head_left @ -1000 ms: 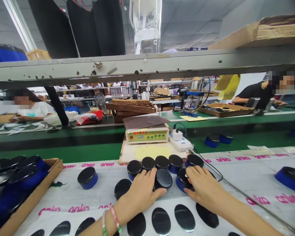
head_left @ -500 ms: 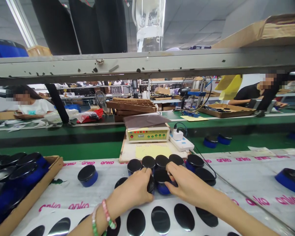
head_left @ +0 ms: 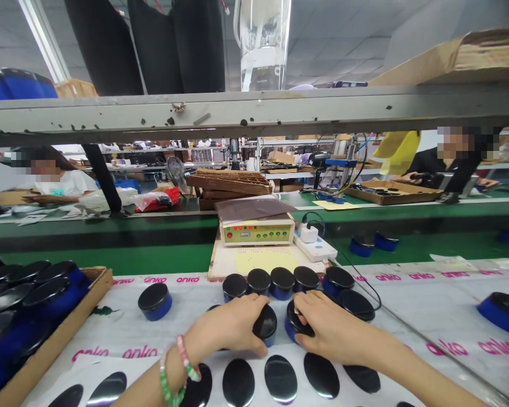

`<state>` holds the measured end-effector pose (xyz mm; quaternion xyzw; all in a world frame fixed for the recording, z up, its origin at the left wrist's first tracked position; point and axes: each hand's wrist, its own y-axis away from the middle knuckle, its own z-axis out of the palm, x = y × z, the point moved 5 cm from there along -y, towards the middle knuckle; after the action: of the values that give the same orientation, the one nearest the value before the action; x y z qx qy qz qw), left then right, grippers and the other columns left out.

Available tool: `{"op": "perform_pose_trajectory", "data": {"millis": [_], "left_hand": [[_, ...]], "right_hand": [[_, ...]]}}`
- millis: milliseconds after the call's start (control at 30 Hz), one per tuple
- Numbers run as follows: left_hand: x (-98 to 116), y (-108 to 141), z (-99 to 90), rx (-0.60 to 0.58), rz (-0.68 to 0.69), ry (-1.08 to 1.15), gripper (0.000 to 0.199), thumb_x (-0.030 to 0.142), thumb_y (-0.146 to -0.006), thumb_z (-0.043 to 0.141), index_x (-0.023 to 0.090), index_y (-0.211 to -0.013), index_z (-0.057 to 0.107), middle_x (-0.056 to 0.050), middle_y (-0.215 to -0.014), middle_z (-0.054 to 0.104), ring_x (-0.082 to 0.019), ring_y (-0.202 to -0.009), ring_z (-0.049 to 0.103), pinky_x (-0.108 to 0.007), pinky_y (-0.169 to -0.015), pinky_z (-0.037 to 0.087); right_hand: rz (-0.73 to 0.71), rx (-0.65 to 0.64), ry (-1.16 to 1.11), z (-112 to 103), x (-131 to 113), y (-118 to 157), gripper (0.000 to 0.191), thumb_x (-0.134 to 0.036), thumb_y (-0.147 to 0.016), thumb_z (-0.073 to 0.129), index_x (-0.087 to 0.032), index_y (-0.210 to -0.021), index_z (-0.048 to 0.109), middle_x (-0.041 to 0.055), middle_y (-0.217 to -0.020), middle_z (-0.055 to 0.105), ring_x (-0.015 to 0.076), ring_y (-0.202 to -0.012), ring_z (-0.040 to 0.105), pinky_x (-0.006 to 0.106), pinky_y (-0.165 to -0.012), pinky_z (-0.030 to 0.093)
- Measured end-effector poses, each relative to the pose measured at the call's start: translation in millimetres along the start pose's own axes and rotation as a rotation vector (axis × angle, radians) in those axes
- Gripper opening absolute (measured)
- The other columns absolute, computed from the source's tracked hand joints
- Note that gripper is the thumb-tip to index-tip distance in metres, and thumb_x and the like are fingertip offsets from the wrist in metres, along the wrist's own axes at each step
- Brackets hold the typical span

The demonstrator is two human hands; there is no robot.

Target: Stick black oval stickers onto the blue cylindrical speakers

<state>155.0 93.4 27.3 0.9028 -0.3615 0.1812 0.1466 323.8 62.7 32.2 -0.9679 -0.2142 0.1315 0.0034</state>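
Observation:
My left hand (head_left: pixel 235 325) is closed round the side of a round blue piece with a glossy black top (head_left: pixel 266 323). Just to its right, my right hand (head_left: pixel 328 325) grips a second blue piece with a black top (head_left: pixel 292 325), its fingers over the upper edge. A gap separates these two pieces. Behind them stands a row of similar round pieces (head_left: pixel 282 281). Below my wrists lies a white sheet (head_left: pixel 258 362) bearing black oval films (head_left: pixel 281 377). My left wrist wears a beaded bracelet, and my left palm hides part of another round piece.
A cardboard tray (head_left: pixel 89 308) full of blue-and-black pieces stands at left, with a single piece (head_left: pixel 155 301) beside it. Behind are a control box (head_left: pixel 257 230), a power strip (head_left: pixel 316 247) and a green conveyor (head_left: pixel 152 249). A shelf beam (head_left: pixel 237 116) crosses overhead. Two people sit across.
My hands have moved apart, and the two round pieces they hold are now separated by a wider gap. The right-hand piece has shifted right.

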Motion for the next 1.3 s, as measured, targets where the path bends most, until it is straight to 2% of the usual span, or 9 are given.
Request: {"op": "perform_pose_trajectory", "data": {"millis": [100,200,367,533,633,733,900,1033,1300], "left_hand": [[-14,2,-21.2,0.08,0.007,0.026,0.064,0.031,-0.072,0.064,0.024,-0.131,0.043,-0.005,-0.127,0.054,-0.024,-0.112,0.053,-0.032,-0.096,0.043],[-32,0,-32.0,0.157,-0.045,-0.021,0.064,0.016,-0.065,0.06,0.019,-0.128,0.046,-0.009,-0.129,0.051,-0.027,-0.119,0.046,-0.037,-0.102,0.037],[-55,-17,-16.3,0.169,-0.108,-0.026,0.072,0.019,-0.063,0.064,0.015,-0.132,0.041,-0.013,-0.135,0.047,-0.028,-0.122,0.045,-0.039,-0.103,0.036],[-63,-20,-14.9,0.176,-0.111,-0.007,0.074,0.022,-0.06,0.07,0.018,-0.13,0.044,-0.011,-0.131,0.05,-0.027,-0.118,0.05,-0.038,-0.102,0.038],[-48,-9,-30.0,0.216,-0.093,-0.015,0.087,0.021,-0.06,0.072,0.017,-0.138,0.034,-0.015,-0.145,0.033,-0.031,-0.133,0.031,-0.045,-0.109,0.028],[-15,3,-41.4,0.227,0.018,0.074,0.095,0.034,-0.064,0.075,0.022,-0.144,0.023,-0.011,-0.151,0.023,-0.028,-0.138,0.023,-0.042,-0.112,0.024],[37,10,-45.0,0.333,0.225,0.303,0.07,0.033,-0.071,0.075,0.029,-0.132,0.042,-0.002,-0.13,0.055,-0.023,-0.117,0.052,-0.033,-0.101,0.039],[45,12,-39.7,0.362,0.154,0.22,0.062,0.031,-0.07,0.076,0.03,-0.125,0.048,0.0,-0.121,0.06,-0.024,-0.107,0.058,-0.032,-0.092,0.046],[55,20,-42.9,0.445,-0.012,0.057,0.056,0.035,-0.075,0.071,0.025,-0.124,0.047,-0.006,-0.117,0.06,-0.027,-0.104,0.06,-0.036,-0.088,0.047]], "right_hand": [[0.011,0.063,-0.04,-11,6,-13,0.017,-0.031,-0.082,0.054,-0.021,-0.076,0.042,0.0029,-0.079,0.055,0.02,-0.074,0.05,0.029,-0.062,0.035],[-0.016,0.109,-0.043,-13,-3,-27,0.015,-0.03,-0.085,0.051,-0.021,-0.077,0.043,0.0021,-0.079,0.055,0.0183,-0.071,0.049,0.029,-0.061,0.033],[-0.123,-0.008,-0.12,19,-41,-35,0.038,-0.046,-0.068,0.072,-0.021,-0.076,0.045,0.0002,-0.08,0.056,0.0188,-0.069,0.051,0.028,-0.059,0.032],[-0.104,-0.005,-0.218,21,-39,-33,0.026,-0.03,-0.074,0.064,-0.022,-0.078,0.04,-0.0032,-0.077,0.052,0.0134,-0.064,0.049,0.025,-0.055,0.034],[-0.076,0.124,-0.391,-1,-29,-31,0.024,-0.022,-0.074,0.059,-0.022,-0.078,0.035,-0.0029,-0.083,0.049,0.0116,-0.071,0.048,0.024,-0.063,0.039],[-0.052,0.242,-0.64,-15,-21,-29,0.023,-0.022,-0.073,0.059,-0.022,-0.084,0.039,-0.0035,-0.08,0.042,0.0112,-0.069,0.043,0.024,-0.063,0.039],[-0.043,0.272,-0.948,-13,-23,-30,0.029,-0.038,-0.081,0.053,-0.022,-0.072,0.032,-0.0054,-0.07,0.031,0.0098,-0.062,0.035,0.023,-0.055,0.035],[0.011,0.313,-0.979,-10,-26,-31,0.04,-0.045,-0.081,0.054,-0.022,-0.066,0.024,-0.007,-0.064,0.03,0.0081,-0.056,0.031,0.022,-0.049,0.033],[-0.016,0.504,-0.852,-22,-29,-38,0.036,-0.041,-0.08,0.052,-0.023,-0.064,0.026,-0.0049,-0.063,0.038,0.0113,-0.061,0.04,0.024,-0.054,0.037]]}}
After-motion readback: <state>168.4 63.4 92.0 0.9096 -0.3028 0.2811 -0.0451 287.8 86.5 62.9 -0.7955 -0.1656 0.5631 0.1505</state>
